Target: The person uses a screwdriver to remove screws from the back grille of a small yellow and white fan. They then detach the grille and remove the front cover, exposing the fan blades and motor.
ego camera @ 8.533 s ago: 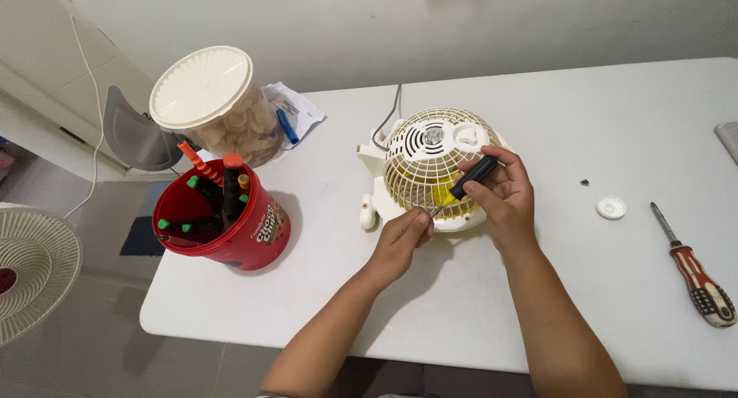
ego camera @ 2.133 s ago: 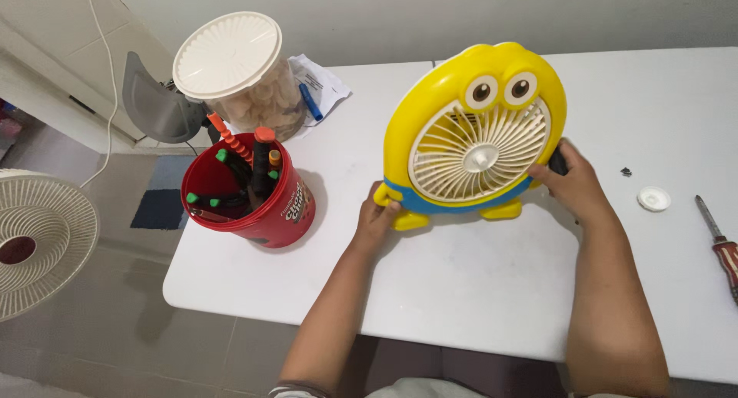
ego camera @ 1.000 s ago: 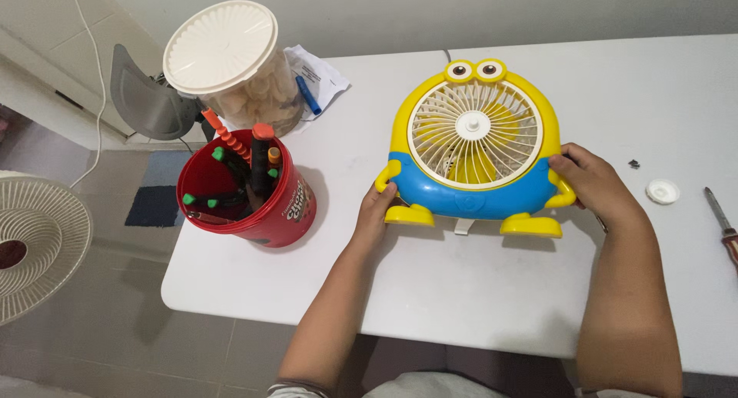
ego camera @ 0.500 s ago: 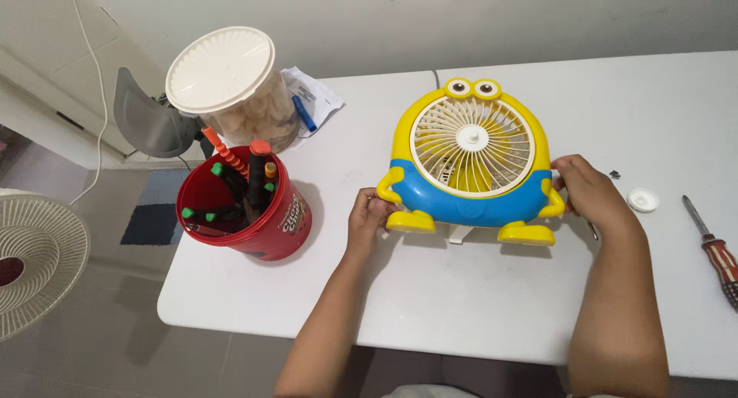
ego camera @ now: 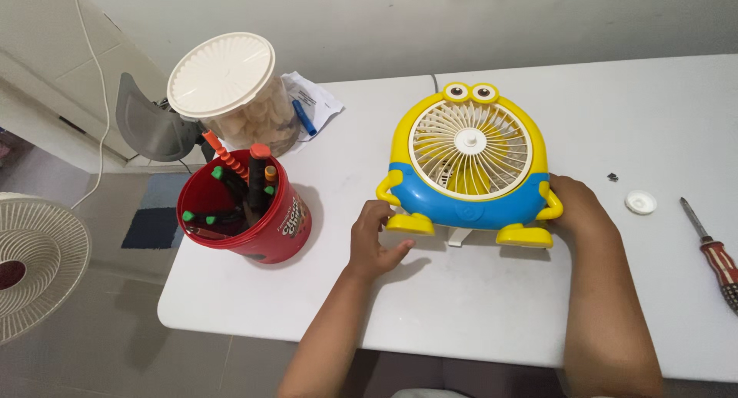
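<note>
Standing upright, the yellow-and-blue cartoon desk fan (ego camera: 470, 167) is steadied: left hand (ego camera: 373, 239) spread loosely beside its foot, right hand (ego camera: 578, 207) curled against its side; fastening comes next, probably.

Red-handled screwdriver (ego camera: 713, 253) right of the toy fan (ego camera: 469, 167): handle end cut by frame edge. Right hand (ego camera: 578, 207) fingertips hidden behind the fan. Tiny dark speck (ego camera: 613, 176) right of the fan, unidentifiable. Round grille (ego camera: 34, 263) far left, cropped.

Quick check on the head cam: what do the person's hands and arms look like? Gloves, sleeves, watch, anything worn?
Both hands are bare: no gloves, rings, watch or bands on the left hand or the right hand. Both forearms are uncovered down to the bottom edge of the picture, with no sleeve in view. No cables, straps or markings on either arm.
</note>
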